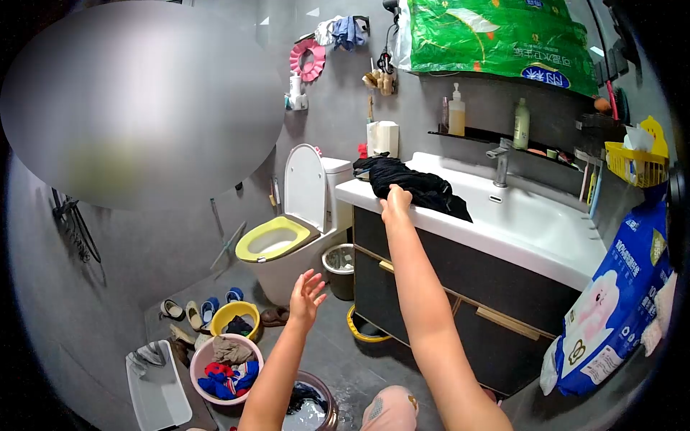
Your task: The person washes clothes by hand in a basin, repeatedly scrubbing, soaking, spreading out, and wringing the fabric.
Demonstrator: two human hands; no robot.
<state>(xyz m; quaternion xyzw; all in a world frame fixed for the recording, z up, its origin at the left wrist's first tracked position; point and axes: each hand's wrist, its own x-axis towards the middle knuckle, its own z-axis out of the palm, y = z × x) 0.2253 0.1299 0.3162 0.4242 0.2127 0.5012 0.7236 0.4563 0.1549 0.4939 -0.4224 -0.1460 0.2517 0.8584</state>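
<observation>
A dark, crumpled black garment (417, 183) lies across the left end of the white washbasin (532, 237), partly over its front rim. With my arm stretched out, my right hand (396, 203) is closed on the garment's near edge; the fingertips are partly hidden in the cloth. My left hand (307, 296) is raised in the air, its fingers spread and holding nothing. Below it, next to my knee, stands a metal-rimmed basin (332, 413) of water with dark cloth in it.
Clothes fill a pink basin (198, 391); behind it is a yellow basin (251, 309). A white tub (162, 402) and several shoes (192, 314) are at the left. A toilet (277, 276) and trash bin (340, 276) stand beside the dark cabinet (474, 287). A blue package (611, 302) is at the right.
</observation>
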